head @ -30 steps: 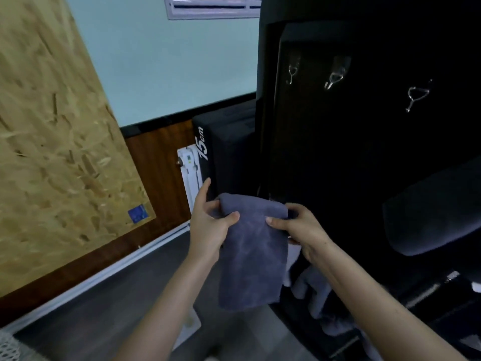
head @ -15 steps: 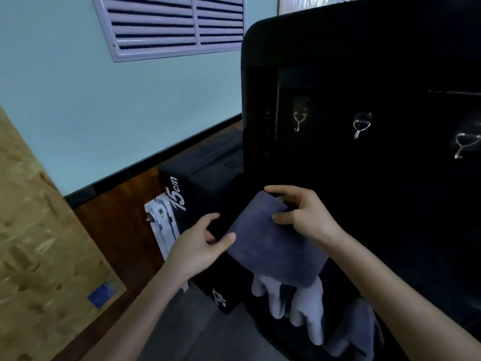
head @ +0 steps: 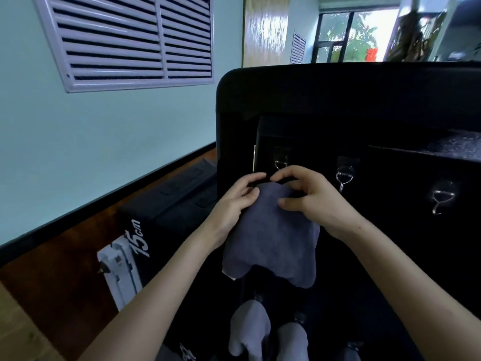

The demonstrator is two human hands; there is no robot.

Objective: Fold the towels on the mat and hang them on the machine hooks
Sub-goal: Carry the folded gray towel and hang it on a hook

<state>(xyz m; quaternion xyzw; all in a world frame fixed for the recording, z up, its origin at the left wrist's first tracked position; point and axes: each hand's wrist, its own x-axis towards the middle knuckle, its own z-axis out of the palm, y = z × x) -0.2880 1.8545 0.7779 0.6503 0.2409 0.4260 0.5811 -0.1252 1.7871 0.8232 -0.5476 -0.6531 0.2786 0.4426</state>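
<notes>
The folded grey towel (head: 270,243) hung against the front of the black machine (head: 338,95), its top edge bunched just below the leftmost hook (head: 280,164). Whether the cloth had caught on that hook could not be told, since the fingers covered the spot. The left hand (head: 234,201) pinched the towel's upper left corner between thumb and curled fingers, just below and left of the hook. The right hand (head: 309,199) gripped the top edge directly under the hook, fingers curled over it and thumb pressed on the cloth's face. A middle hook (head: 343,177) and a far hook (head: 442,200) sat in a row to the right of the leftmost hook. Well below it, two pale grey towels (head: 250,332) hung side by side. A black box marked 15cm (head: 166,217) stood to its lower left.
</notes>
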